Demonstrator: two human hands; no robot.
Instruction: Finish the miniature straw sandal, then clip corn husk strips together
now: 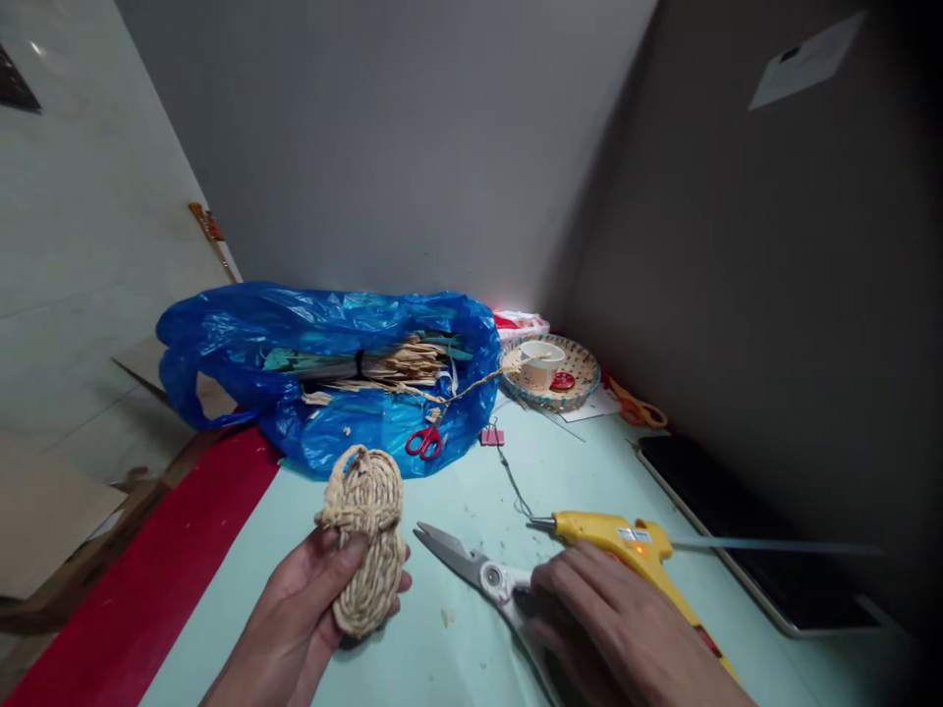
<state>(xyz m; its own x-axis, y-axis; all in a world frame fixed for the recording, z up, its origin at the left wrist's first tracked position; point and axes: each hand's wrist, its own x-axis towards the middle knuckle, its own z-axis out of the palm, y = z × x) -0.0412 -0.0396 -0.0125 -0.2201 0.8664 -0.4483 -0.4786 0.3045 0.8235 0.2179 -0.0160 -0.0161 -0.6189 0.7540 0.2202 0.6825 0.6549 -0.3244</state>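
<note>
My left hand (302,604) is closed around a small woven straw sandal (366,540), thumb across its front, holding it up over the pale green table (457,648). My right hand (619,628) rests fingers-down on the handles of grey-bladed scissors (471,565) lying on the table, their blades pointing left toward the sandal. A yellow hot glue gun (626,545) lies just behind that hand, nozzle pointing left, with a thin glue thread trailing from its tip.
A blue plastic bag (324,363) of straw strips sits at the back, small red scissors (425,442) against it. A woven basket (549,373) holds a white cup. Orange scissors (637,407), a pink clip (492,436) and a dark tablet (744,530) lie right, near the wall.
</note>
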